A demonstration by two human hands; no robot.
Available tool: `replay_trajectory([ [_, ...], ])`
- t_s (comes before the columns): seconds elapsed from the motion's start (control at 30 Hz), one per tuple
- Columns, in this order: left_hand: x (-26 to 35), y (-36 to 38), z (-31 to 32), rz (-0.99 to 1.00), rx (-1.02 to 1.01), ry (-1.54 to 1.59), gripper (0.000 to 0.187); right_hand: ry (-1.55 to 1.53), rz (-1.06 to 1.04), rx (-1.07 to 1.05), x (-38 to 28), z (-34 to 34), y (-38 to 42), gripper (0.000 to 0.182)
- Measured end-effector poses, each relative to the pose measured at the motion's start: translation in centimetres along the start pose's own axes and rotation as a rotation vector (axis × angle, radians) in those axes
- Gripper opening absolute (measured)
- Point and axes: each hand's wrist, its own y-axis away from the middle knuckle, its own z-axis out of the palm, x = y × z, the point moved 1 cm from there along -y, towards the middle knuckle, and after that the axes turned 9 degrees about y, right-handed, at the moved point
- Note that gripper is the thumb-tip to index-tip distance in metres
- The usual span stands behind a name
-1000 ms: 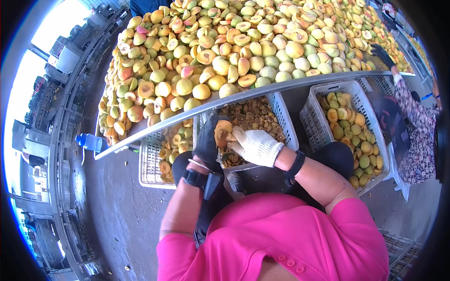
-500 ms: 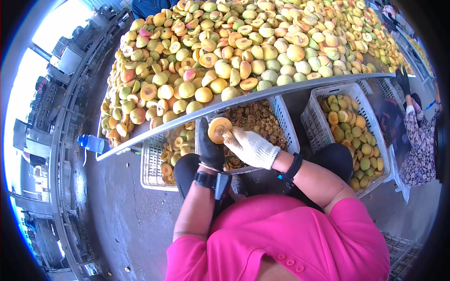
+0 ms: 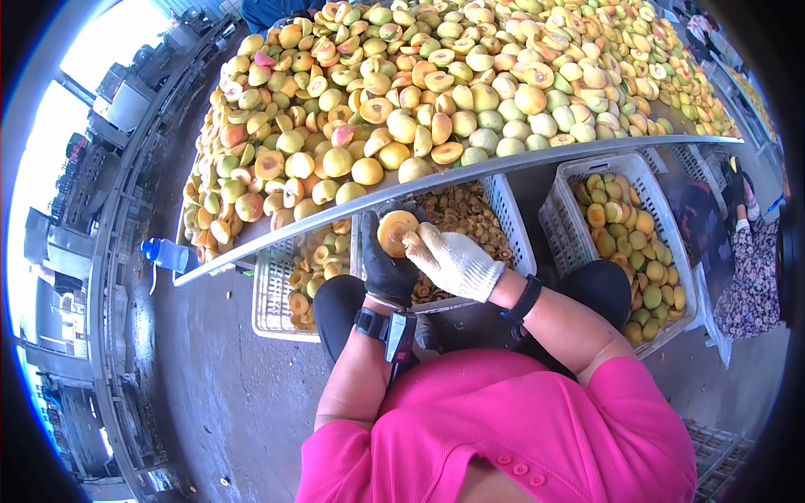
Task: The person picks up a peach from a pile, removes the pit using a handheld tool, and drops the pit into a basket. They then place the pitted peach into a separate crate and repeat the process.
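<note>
My left hand (image 3: 386, 270), in a black glove, grips a peach half (image 3: 396, 235) with its cut face up; a round pit area shows in the middle. My right hand (image 3: 459, 263), in a white knit glove with stained fingertips, is closed at the right edge of that half. Whatever its fingers hold is hidden. Both hands are just in front of the metal table edge (image 3: 453, 178). Below them stands a white crate (image 3: 513, 225) of brown pits and scraps.
Many halved peaches (image 3: 369, 109) cover the table. A left crate (image 3: 270, 295) and a right crate (image 3: 560, 220) hold peach halves. A blue-capped bottle (image 3: 165, 254) hangs at the table's left corner. Another person in a patterned garment (image 3: 746, 277) is at the right.
Both hands remain together at the peach half, with only a small shift. The left wrist has turned slightly, and the cut face is angled a little differently. The view has moved slightly.
</note>
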Motion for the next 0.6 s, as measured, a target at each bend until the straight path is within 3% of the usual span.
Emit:
replay_trajectory([
  [0.1,0.2,0.2,0.2,-0.019,-0.013,0.019,0.042,-0.012,0.027,-0.022,-0.3,-0.5,0.0,0.034],
  [0.27,2.7,2.0,2.3,0.328,-0.025,-0.508,0.037,-0.033,0.084,-0.076,-0.1,-0.5,0.1,0.037],
  [0.33,1.4,1.7,1.0,0.308,0.028,-0.509,0.039,-0.082,0.135,-0.127,-0.2,-0.4,0.2,0.038],
  [0.43,3.3,1.4,1.4,0.33,-0.033,-0.754,0.035,-0.218,0.15,-0.122,-0.8,-0.1,0.6,0.037],
  [0.47,3.4,0.9,1.0,0.335,-0.064,-0.827,0.035,-0.085,-0.036,-0.047,0.8,1.9,1.0,0.035],
  [0.6,1.9,-1.5,-1.5,0.438,-0.163,-1.049,0.033,-0.006,-0.074,0.049,1.6,3.2,1.4,0.037],
])
